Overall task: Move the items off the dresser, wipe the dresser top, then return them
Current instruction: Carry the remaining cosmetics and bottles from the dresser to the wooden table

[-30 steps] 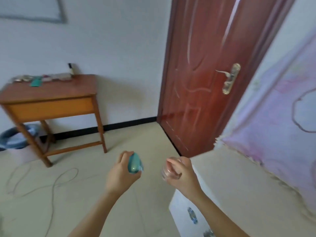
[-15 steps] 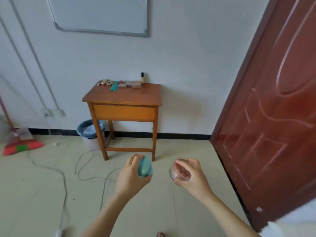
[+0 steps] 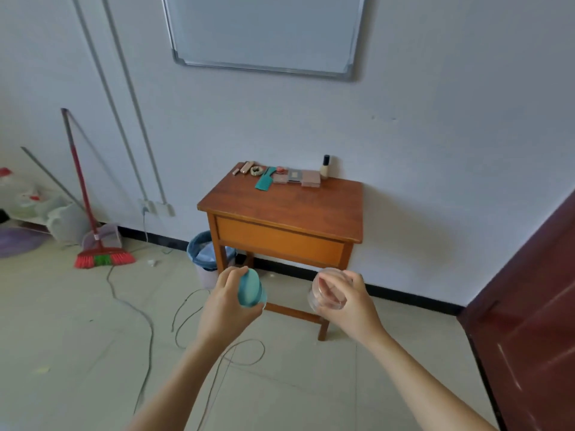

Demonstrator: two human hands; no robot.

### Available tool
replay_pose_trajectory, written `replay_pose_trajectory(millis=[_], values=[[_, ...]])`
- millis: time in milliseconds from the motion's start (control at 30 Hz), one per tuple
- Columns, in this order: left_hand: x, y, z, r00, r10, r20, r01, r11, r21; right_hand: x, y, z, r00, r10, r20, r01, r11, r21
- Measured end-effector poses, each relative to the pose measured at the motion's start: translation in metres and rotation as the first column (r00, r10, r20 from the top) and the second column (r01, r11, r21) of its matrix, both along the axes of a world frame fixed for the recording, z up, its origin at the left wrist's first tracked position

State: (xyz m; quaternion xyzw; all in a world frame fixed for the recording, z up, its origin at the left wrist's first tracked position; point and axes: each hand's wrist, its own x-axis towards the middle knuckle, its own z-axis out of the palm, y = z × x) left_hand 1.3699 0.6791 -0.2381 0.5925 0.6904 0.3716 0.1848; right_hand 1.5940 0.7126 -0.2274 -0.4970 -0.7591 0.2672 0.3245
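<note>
A small wooden dresser (image 3: 289, 209) with one drawer stands against the white wall ahead of me. Along its back edge lie a teal comb (image 3: 265, 179), several small cosmetic cases (image 3: 301, 177) and an upright little bottle (image 3: 325, 166). My left hand (image 3: 227, 303) grips a teal-lidded jar (image 3: 250, 289) in front of the dresser's lower left. My right hand (image 3: 348, 301) holds a clear round jar (image 3: 326, 292) with something pink inside, level with the left one. Both hands are in the air, well short of the dresser top.
A blue-lined bin (image 3: 203, 259) sits under the dresser's left side. Cables (image 3: 149, 321) trail over the tiled floor. A red broom (image 3: 93, 244) leans on the wall at left. A dark red door (image 3: 535, 321) is at right, and a whiteboard (image 3: 267, 32) hangs above.
The view has swung left from the door toward the dresser, which is now nearer and centred. Both hands keep hold of their jars in the same pose.
</note>
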Motion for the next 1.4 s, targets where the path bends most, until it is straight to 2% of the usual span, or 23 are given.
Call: replay_pose_trajectory(millis=[200,333,533,633,767,967,1100,1400], values=[[-0.047,0.072,-0.022,0.999,0.023,0.03,-0.022,0.999,-0.043,-0.048,0.083,-0.01,0.998,0.043,0.044,-0.04,0.998,-0.056],[-0.079,0.142,-0.014,1.0,-0.012,0.012,0.012,1.0,-0.024,-0.076,0.139,-0.007,0.995,-0.081,0.057,0.084,0.995,-0.055],[-0.107,0.242,0.01,0.988,-0.151,-0.026,0.152,0.985,0.075,-0.096,0.207,0.011,0.971,-0.232,0.065,0.234,0.972,-0.013],[-0.106,0.277,0.0,0.976,-0.218,-0.016,0.218,0.975,0.041,-0.097,0.225,0.001,0.949,-0.307,0.071,0.312,0.947,-0.073],[-0.083,0.312,-0.021,0.951,-0.309,0.018,0.31,0.95,-0.047,-0.084,0.241,-0.022,0.933,-0.351,0.081,0.36,0.922,-0.145],[-0.023,0.386,-0.035,0.909,-0.415,-0.044,0.409,0.907,-0.104,-0.03,0.31,-0.042,0.892,-0.442,0.092,0.452,0.877,-0.164],[0.015,0.443,-0.039,0.9,-0.426,-0.096,0.409,0.899,-0.158,0.011,0.373,-0.04,0.877,-0.477,0.064,0.48,0.856,-0.191],[0.1,0.558,-0.061,0.909,-0.387,-0.155,0.354,0.913,-0.204,0.08,0.492,-0.065,0.905,-0.408,0.116,0.425,0.875,-0.234]])
